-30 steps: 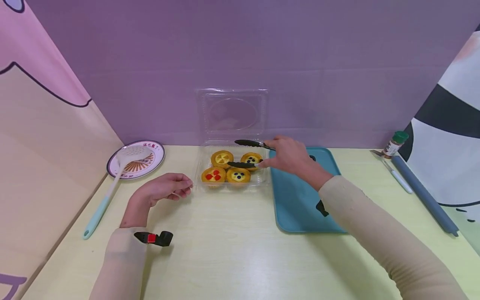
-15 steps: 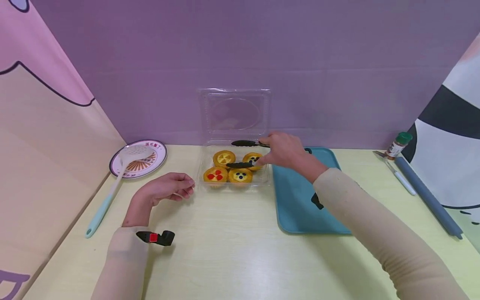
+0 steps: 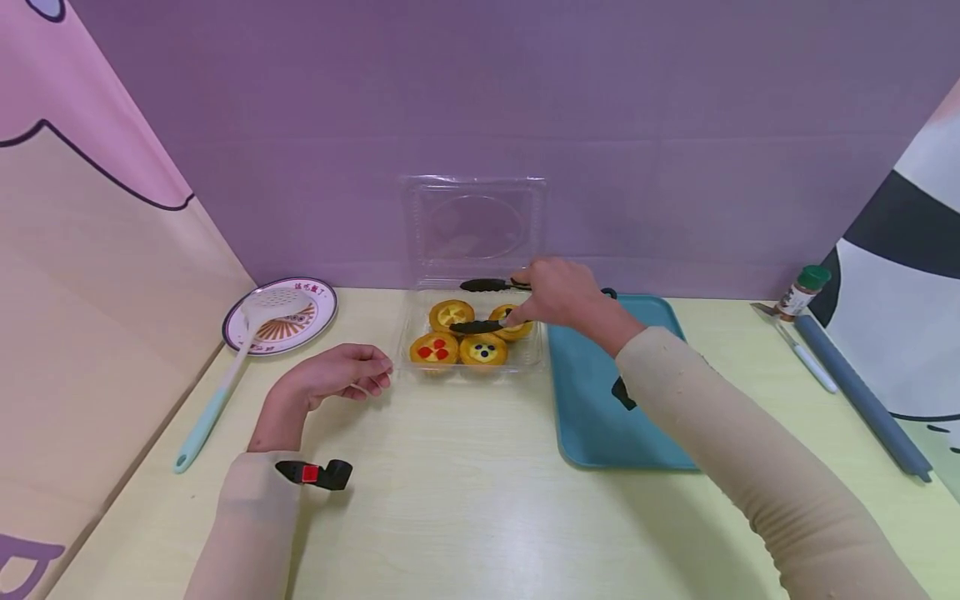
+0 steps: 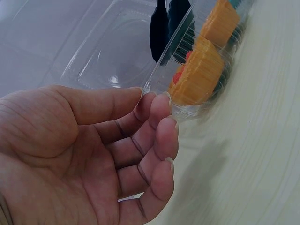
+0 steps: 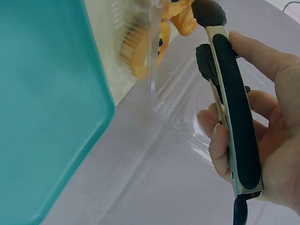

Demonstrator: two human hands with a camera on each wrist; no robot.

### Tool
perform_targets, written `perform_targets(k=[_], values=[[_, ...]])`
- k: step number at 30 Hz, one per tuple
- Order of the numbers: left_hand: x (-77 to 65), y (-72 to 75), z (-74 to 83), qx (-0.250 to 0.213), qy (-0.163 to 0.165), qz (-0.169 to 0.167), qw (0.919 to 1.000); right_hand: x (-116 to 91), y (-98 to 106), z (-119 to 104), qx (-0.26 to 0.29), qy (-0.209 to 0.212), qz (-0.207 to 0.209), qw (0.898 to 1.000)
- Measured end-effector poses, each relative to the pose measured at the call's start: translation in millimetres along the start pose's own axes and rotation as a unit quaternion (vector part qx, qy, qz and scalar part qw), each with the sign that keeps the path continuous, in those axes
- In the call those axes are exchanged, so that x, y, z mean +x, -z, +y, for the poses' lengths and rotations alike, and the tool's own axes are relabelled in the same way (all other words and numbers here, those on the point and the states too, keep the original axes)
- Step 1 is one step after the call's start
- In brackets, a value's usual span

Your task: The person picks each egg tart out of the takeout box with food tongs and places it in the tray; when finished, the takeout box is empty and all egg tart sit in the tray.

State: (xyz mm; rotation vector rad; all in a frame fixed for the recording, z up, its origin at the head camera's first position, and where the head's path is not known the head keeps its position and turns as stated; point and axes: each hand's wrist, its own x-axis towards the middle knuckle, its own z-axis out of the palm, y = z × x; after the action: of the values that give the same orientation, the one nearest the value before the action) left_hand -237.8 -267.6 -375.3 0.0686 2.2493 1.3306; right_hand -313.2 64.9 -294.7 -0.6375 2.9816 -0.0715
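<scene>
A clear plastic clamshell container (image 3: 476, 187) stands with its lid raised against the back wall. Inside sit several egg tarts: one with red toppings (image 3: 433, 351), one with dark berries (image 3: 483, 351), and others behind. My left hand (image 3: 335, 372) pinches the container's near left corner between thumb and fingertips. My right hand (image 3: 564, 292) grips black-tipped tongs (image 5: 239, 117) by the handles. In the head view the tong tips (image 3: 478, 327) are spread apart above the tarts, with no tart visible between them. The right fingers partly hide the back right tart.
Right of the container lies a blue tray (image 3: 600, 417), partly under my right forearm. At left, a slotted spatula (image 3: 217, 400) rests on a patterned plate (image 3: 324, 310). A green-capped jar (image 3: 802, 292), a small knife (image 3: 810, 367) and a grey-blue rod (image 3: 862, 396) are at far right.
My right hand has moved slightly left and farther back with the tongs, above the container. My left hand stays at the container's corner. The view has shifted a little.
</scene>
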Motion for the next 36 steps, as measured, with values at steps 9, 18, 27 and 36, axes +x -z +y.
perform_targets(k=[9,18,27,36], values=[[0.6,-0.2,0.4,-0.003,0.0,-0.002,1.0,-1,2,-7,-0.002,0.009,-0.006,1.0],[2.1,1.1,-0.8,-0.001,0.001,-0.002,1.0,4,0,-10,0.012,-0.002,-0.026,1.0],[2.4,0.8,-0.4,0.0,0.004,0.0,1.0,7,-3,-6,0.048,-0.019,-0.05,0.997],[2.2,0.8,-0.8,-0.002,0.004,-0.001,1.0,11,-5,-6,0.048,-0.019,-0.059,0.997]])
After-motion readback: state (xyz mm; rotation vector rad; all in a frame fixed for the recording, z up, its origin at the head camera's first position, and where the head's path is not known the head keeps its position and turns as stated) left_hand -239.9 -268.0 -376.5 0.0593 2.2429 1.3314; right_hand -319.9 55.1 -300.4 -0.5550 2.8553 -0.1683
